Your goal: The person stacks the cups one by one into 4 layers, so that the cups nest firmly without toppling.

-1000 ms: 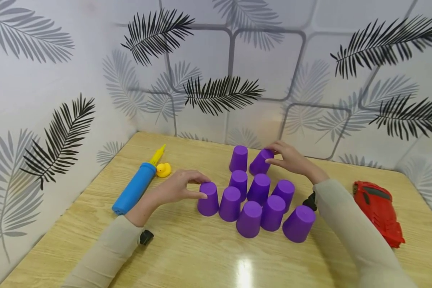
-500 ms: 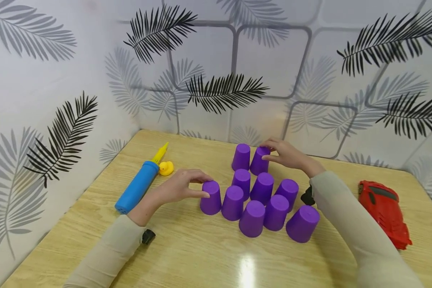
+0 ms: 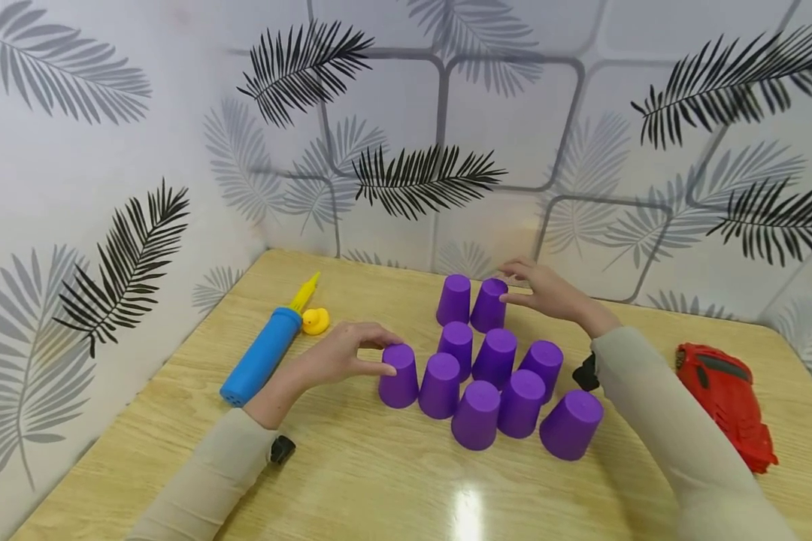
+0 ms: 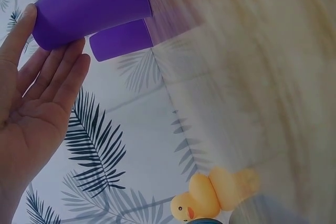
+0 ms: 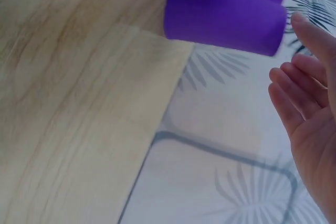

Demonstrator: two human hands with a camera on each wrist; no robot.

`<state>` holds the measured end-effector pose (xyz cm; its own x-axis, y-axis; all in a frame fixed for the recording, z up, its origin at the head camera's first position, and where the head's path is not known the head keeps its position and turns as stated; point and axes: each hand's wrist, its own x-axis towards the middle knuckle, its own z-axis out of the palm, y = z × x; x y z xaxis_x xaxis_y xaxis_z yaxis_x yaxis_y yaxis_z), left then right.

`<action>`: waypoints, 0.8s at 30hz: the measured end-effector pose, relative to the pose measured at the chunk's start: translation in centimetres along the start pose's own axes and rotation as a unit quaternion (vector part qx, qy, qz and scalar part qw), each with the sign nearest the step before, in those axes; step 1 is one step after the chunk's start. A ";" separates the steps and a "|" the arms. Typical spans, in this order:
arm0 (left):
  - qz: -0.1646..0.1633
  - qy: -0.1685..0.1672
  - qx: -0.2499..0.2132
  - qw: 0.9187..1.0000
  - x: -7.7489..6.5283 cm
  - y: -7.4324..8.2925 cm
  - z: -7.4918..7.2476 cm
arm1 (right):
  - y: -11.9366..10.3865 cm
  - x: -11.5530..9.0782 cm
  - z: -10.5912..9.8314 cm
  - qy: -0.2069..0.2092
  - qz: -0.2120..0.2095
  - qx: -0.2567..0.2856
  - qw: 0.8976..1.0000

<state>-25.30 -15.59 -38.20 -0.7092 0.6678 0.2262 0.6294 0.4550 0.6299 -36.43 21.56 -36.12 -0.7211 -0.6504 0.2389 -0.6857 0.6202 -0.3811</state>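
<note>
Several purple plastic cups stand upside down in slanting rows on the wooden table (image 3: 352,466). My left hand (image 3: 331,357) holds the leftmost cup (image 3: 399,382) near its top, thumb on the near side and fingers behind; in the left wrist view its thumb and fingertips meet that cup (image 4: 94,9). At the back, my right hand (image 3: 551,291) is beside the rear right cup (image 3: 489,306), fingers spread and relaxed. The right wrist view shows a gap between those fingers and this cup (image 5: 226,17). Another cup (image 3: 454,300) stands just left of it.
Left of the cups lie a blue hand pump (image 3: 264,353) with a yellow nozzle and a yellow rubber duck (image 3: 316,321). A red toy car (image 3: 727,406) is on the right. The leaf-patterned wall (image 3: 406,248) rises behind the table's back edge.
The rear right cup, tilted in my right hand's grip earlier, now stands upright next to its neighbour. My right hand has let go of it. The left hand keeps its hold.
</note>
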 end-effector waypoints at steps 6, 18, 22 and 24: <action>-0.023 0.001 -0.013 1.000 0.3 0.0 0.3 | -1.1 -5.8 -2.1 0.116 0.006 -0.022 0.993; -0.089 0.071 -0.084 0.990 -0.3 -1.6 -1.9 | -4.5 -17.2 -1.7 0.199 -0.027 -0.045 0.979; -0.121 0.131 -0.144 0.973 0.0 -2.2 -3.1 | -5.2 -19.4 -1.0 0.175 -0.038 -0.030 0.983; -0.130 0.160 -0.165 0.964 0.4 -2.4 -3.7 | -5.5 -20.1 -0.7 0.163 -0.050 -0.020 0.985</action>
<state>-28.22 -18.60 -36.87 -0.9241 0.3167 0.2137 0.3195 0.3339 0.8868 -18.24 31.49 -38.23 -0.6391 -0.5380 0.5497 -0.7535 0.5812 -0.3072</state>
